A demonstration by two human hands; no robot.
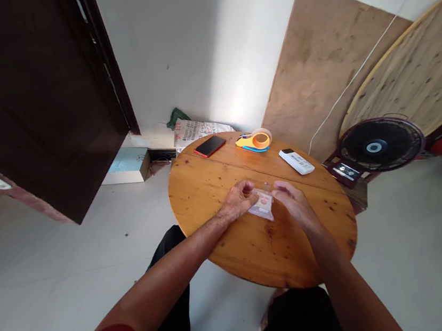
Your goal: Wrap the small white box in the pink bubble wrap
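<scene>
A small clear plastic packet (265, 209) with a pale label and red print lies on the round wooden table (214, 179). My left hand (238, 202) grips its left side, thumb over the top and fingers curled. At its upper right corner, the thumb and forefinger of my right hand (295, 204) are closed in a pinch. A small clear flap rises at the far edge between my two hands. Its contents are too small to make out.
Toward the table's far side are a red-edged phone (210, 146), an orange and blue tape dispenser (256, 141) and a white device (297, 161) with a dark screen. A black fan (382, 144) stands to the right. Boards (325, 50) lean on the wall; a dark door (31, 97) is at left.
</scene>
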